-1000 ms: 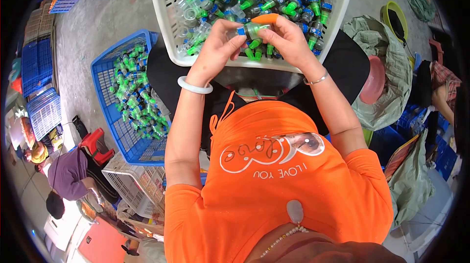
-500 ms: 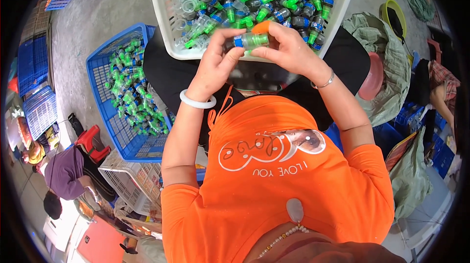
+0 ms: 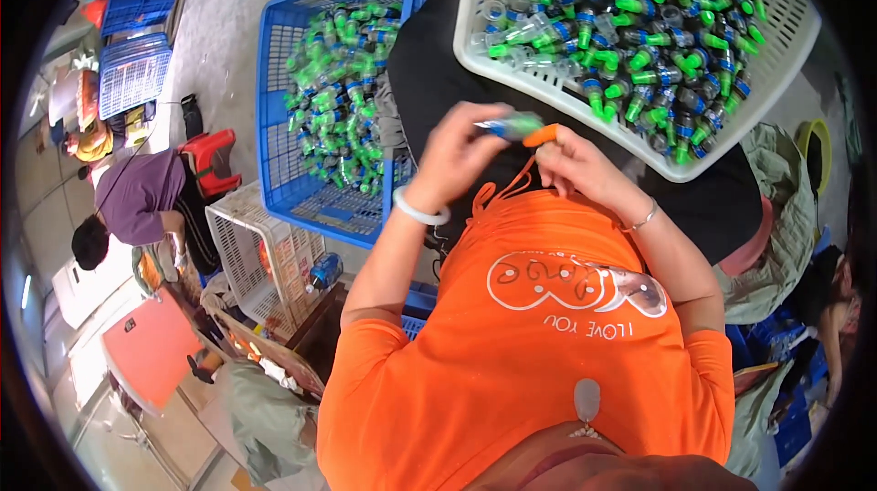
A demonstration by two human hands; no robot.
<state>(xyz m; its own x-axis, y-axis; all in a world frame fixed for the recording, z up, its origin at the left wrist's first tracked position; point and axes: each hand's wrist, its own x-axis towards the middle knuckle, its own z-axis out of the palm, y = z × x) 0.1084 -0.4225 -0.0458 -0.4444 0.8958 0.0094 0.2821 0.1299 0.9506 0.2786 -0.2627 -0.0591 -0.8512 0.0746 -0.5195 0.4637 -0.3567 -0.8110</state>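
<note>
Concrete floor, hands (image 3: pixel 512 158) gripping small bottle (image 3: pixel 513 126)

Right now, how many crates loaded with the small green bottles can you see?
2. A blue crate sits on the floor at the person's left; a white crate rests on the lap, just beyond the left hand and right hand. More may lie outside the view.

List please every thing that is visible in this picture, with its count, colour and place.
small bottle: one, green and blue, held between both hands
orange piece: one, at the right hand's fingertips
white basket: one, on the lap, full of green-capped bottles
blue crate: one, on the floor at left, holding bottles
white crate: one, below the blue crate
other person: one, purple top, far left
left hand: white bangle
right hand: thin bracelet
</note>
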